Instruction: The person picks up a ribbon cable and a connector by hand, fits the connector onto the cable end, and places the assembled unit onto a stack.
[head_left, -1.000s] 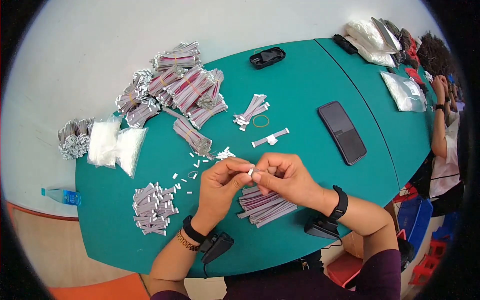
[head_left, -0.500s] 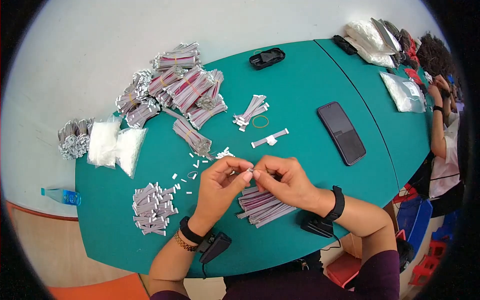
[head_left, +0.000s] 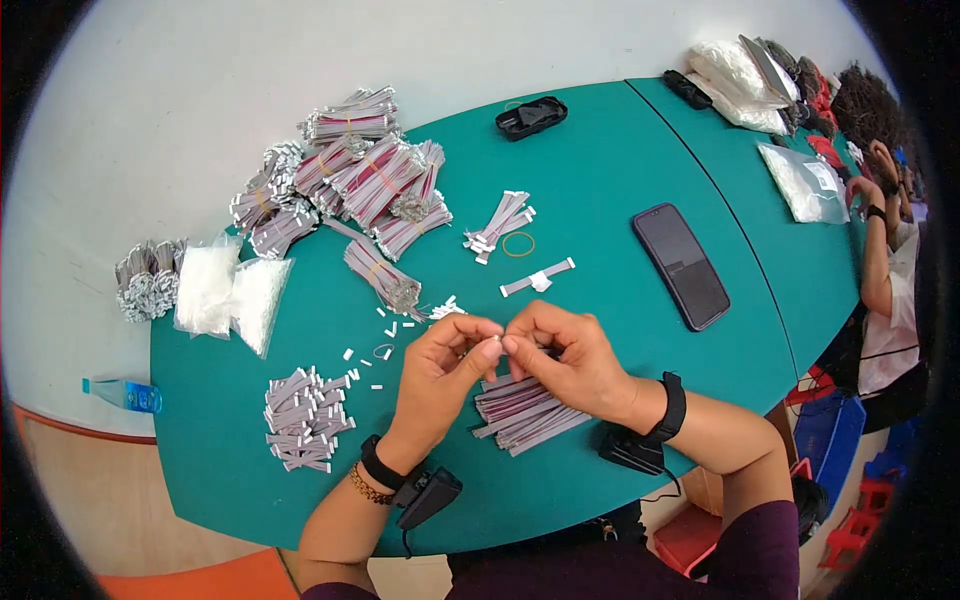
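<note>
Over the near middle of the table my left hand (head_left: 448, 368) and my right hand (head_left: 572, 362) meet fingertip to fingertip, both closed in a pinch. A small white connector (head_left: 497, 339) shows between the left thumb and forefinger. Whatever the right fingers pinch is mostly hidden by them. Under and beside my right hand lies a row of flat grey ribbon cables (head_left: 530, 415), some with purple strands. To the left of my left hand sits a pile of short grey cables with white ends (head_left: 305, 418). Loose white connectors (head_left: 446, 308) are scattered just beyond that hand.
Rubber-banded cable bundles (head_left: 380, 180) pile up at the far left, near bags of white parts (head_left: 207, 285). Several cables (head_left: 500, 225), a rubber band (head_left: 518, 244) and a single cable (head_left: 538, 279) lie ahead. A phone (head_left: 682, 266) rests at right. A co-worker's arm (head_left: 877, 260) reaches in beyond.
My hands stay together in nearly the same place, with only a slight shift of the fingertips. The co-worker's hand at the far right has moved a little. Objects on the table look unchanged.
</note>
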